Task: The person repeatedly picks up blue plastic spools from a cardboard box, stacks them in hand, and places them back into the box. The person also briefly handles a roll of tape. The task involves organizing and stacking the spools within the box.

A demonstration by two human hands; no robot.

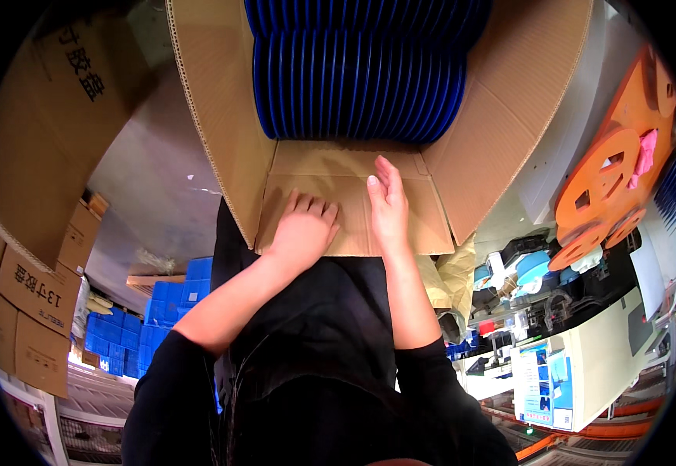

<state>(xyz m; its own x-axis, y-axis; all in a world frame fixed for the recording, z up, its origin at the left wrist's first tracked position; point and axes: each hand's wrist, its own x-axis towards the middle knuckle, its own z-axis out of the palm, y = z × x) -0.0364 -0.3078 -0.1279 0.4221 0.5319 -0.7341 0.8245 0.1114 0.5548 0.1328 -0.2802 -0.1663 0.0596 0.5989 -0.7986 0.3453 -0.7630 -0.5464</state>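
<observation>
A large cardboard box (221,101) stands in front of me with its flaps spread outward. Inside it, blue plastic reels (361,85) are packed on edge in two rows, their thin rims side by side. My left hand (305,225) rests on the near flap (346,182), palm down, fingers loosely spread and slightly bent. To its right my right hand (389,203) is held on edge over the same flap, fingers stretched out, thumb apart. Neither hand holds anything. Both are short of the reels.
Stacked cartons (39,299) stand at the left, with blue boxes (175,299) nearer. An orange panel with round cutouts (606,167) leans at the right, a pink cloth (644,159) on it. Below it are a cluttered bench and a pale machine (594,373).
</observation>
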